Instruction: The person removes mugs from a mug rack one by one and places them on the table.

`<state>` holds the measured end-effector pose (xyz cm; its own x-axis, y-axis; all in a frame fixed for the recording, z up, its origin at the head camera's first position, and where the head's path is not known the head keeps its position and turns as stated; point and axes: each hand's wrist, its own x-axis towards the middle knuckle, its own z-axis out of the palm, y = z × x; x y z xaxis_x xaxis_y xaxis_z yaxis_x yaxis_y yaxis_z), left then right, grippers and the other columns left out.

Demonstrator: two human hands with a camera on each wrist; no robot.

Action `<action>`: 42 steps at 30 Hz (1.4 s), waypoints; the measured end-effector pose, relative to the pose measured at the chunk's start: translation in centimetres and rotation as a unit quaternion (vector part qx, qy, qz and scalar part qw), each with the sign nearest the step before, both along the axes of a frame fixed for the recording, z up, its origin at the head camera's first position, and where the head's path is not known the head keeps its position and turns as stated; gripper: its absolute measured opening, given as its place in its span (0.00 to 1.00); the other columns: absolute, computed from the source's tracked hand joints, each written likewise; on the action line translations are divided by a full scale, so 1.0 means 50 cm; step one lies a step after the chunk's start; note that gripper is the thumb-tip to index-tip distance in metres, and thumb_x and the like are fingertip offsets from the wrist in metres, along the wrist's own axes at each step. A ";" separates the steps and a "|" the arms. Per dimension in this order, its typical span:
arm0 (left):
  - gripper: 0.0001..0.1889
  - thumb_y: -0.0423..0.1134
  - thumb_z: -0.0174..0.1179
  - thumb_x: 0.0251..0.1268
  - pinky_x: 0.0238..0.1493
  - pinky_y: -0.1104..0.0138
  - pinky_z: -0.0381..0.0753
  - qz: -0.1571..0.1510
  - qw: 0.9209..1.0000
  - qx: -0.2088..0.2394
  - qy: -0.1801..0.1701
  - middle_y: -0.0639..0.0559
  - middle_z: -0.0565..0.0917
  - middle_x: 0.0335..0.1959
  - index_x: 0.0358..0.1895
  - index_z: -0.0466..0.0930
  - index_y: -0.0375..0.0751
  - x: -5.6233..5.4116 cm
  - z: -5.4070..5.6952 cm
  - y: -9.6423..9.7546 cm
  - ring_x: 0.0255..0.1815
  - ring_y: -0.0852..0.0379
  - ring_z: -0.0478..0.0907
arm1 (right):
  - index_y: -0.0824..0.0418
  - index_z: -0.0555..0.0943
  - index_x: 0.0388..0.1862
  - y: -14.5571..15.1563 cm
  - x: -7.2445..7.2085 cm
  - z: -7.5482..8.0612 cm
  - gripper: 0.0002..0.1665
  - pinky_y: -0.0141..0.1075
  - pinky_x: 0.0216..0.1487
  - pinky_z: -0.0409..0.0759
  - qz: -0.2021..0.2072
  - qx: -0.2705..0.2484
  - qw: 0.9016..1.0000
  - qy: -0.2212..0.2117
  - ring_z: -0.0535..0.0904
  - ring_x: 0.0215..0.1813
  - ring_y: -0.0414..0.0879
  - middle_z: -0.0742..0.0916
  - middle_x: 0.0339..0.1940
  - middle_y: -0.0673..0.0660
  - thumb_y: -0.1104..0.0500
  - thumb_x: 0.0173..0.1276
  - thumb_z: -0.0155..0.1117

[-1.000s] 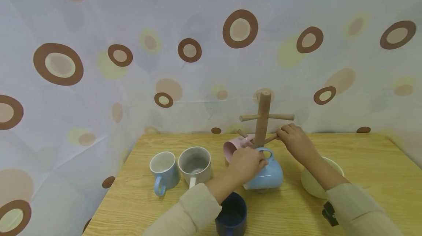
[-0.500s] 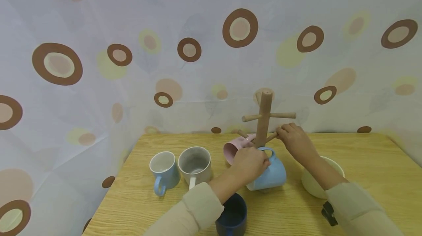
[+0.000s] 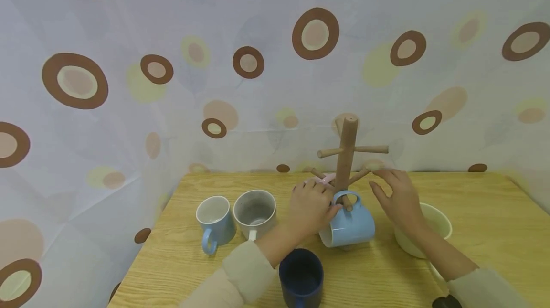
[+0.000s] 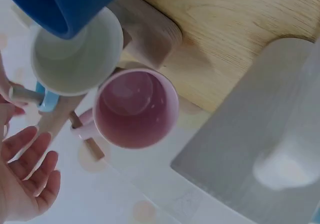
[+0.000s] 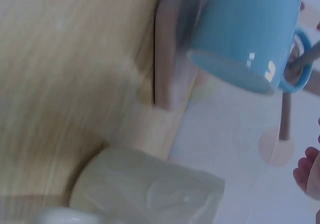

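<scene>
A wooden mug tree (image 3: 344, 167) stands at the back of the table. On its front peg a light blue mug (image 3: 353, 226) hangs by its handle, lying sideways. A pink mug (image 4: 137, 109) hangs from another peg; in the head view my left hand (image 3: 310, 207) mostly covers it. That hand hovers in front of the tree, left of the light blue mug, with loose fingers (image 4: 35, 171) and nothing held. My right hand (image 3: 401, 200) is beside the tip of a right-hand peg, thumb and fingers apart. Whether a fingertip touches the peg is hard to tell.
Left on the table (image 3: 167, 250) stand another light blue mug (image 3: 220, 229) and a grey-white mug (image 3: 264, 228). A dark blue mug (image 3: 301, 286) is under my left forearm. A cream mug (image 3: 406, 241) stands behind my right forearm. Patterned cloth (image 3: 275, 83) hangs behind.
My left hand has let go of the light blue mug's handle and moved slightly left. My right hand has loosened from the peg and drawn a little right. The mug stays hanging.
</scene>
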<state>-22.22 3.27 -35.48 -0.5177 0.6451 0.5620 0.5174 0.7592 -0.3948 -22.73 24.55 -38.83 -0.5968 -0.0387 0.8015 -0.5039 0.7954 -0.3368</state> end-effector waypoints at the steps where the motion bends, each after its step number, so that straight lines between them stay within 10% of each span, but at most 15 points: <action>1: 0.17 0.61 0.56 0.57 0.37 0.70 0.75 0.002 1.000 0.013 0.008 0.61 0.84 0.34 0.37 0.83 0.55 -0.003 0.000 -0.005 0.37 0.62 0.79 | 0.73 0.80 0.35 -0.004 0.013 -0.001 0.13 0.42 0.44 0.72 -0.003 -0.018 1.000 -0.009 0.76 0.41 0.58 0.83 0.34 0.66 0.73 0.48 0.69; 6: 0.18 0.60 0.61 0.52 0.37 0.66 0.72 0.009 0.995 0.088 0.050 0.58 0.85 0.30 0.31 0.83 0.50 -0.023 0.004 -0.029 0.33 0.59 0.78 | 0.70 0.77 0.29 -0.030 0.082 -0.006 0.11 0.19 0.37 0.70 -0.023 -0.116 0.988 -0.095 0.75 0.33 0.36 0.82 0.28 0.59 0.68 0.50 0.70; 11: 0.18 0.59 0.63 0.50 0.38 0.64 0.72 0.000 0.987 0.144 0.066 0.55 0.84 0.30 0.33 0.82 0.47 -0.037 0.020 -0.040 0.34 0.56 0.77 | 0.67 0.74 0.30 -0.051 0.134 -0.016 0.11 0.21 0.32 0.72 -0.026 -0.241 0.941 -0.236 0.72 0.29 0.28 0.78 0.26 0.46 0.61 0.59 0.66; 19: 0.20 0.58 0.63 0.51 0.33 0.65 0.73 -0.007 0.982 0.177 0.061 0.52 0.85 0.31 0.36 0.81 0.44 -0.044 0.047 -0.042 0.33 0.54 0.78 | 0.66 0.73 0.31 -0.058 0.166 -0.056 0.12 0.24 0.32 0.75 -0.021 -0.329 0.881 -0.339 0.74 0.28 0.33 0.77 0.23 0.42 0.57 0.66 0.60; 22: 0.21 0.57 0.64 0.50 0.34 0.65 0.74 -0.008 0.980 0.190 0.064 0.52 0.85 0.31 0.37 0.81 0.44 -0.046 0.058 -0.041 0.34 0.54 0.78 | 0.65 0.73 0.31 -0.060 0.178 -0.065 0.14 0.26 0.34 0.78 -0.007 -0.367 0.841 -0.397 0.75 0.28 0.36 0.77 0.23 0.44 0.54 0.68 0.57; 26: 0.21 0.58 0.64 0.50 0.36 0.65 0.75 0.004 0.979 0.187 0.081 0.53 0.85 0.32 0.39 0.81 0.45 -0.045 0.077 -0.036 0.35 0.55 0.79 | 0.64 0.70 0.35 -0.062 0.186 -0.077 0.21 0.28 0.37 0.79 0.014 -0.427 0.764 -0.484 0.76 0.31 0.37 0.77 0.27 0.47 0.46 0.71 0.50; 30: 0.20 0.59 0.63 0.51 0.37 0.65 0.75 0.005 0.981 0.171 0.089 0.55 0.86 0.33 0.39 0.82 0.47 -0.041 0.094 -0.025 0.37 0.56 0.80 | 0.76 0.60 0.56 -0.070 0.181 -0.092 0.36 0.33 0.43 0.81 0.062 -0.484 0.699 -0.522 0.77 0.38 0.40 0.77 0.40 0.59 0.43 0.72 0.44; 35: 0.18 0.58 0.62 0.53 0.37 0.65 0.75 -0.003 0.983 0.164 0.085 0.56 0.85 0.33 0.37 0.81 0.48 -0.041 0.101 -0.013 0.37 0.57 0.80 | 0.81 0.35 0.68 -0.083 0.165 -0.102 0.51 0.44 0.54 0.78 0.120 -0.524 0.653 -0.533 0.75 0.55 0.59 0.61 0.63 0.81 0.40 0.73 0.39; 42: 0.17 0.57 0.62 0.53 0.38 0.66 0.75 0.006 0.981 0.153 0.121 0.57 0.85 0.32 0.36 0.82 0.49 -0.044 0.103 -0.005 0.37 0.58 0.79 | 0.72 0.24 0.69 -0.102 0.149 -0.108 0.45 0.47 0.68 0.62 0.189 -0.562 0.621 -0.512 0.50 0.71 0.70 0.46 0.68 0.82 0.44 0.75 0.30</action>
<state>-24.44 3.03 -30.32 -0.3507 0.4214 0.8363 0.4274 0.8666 -0.2574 -15.29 19.45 -44.25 -0.9345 -0.0917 -0.3440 0.3539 -0.3431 -0.8701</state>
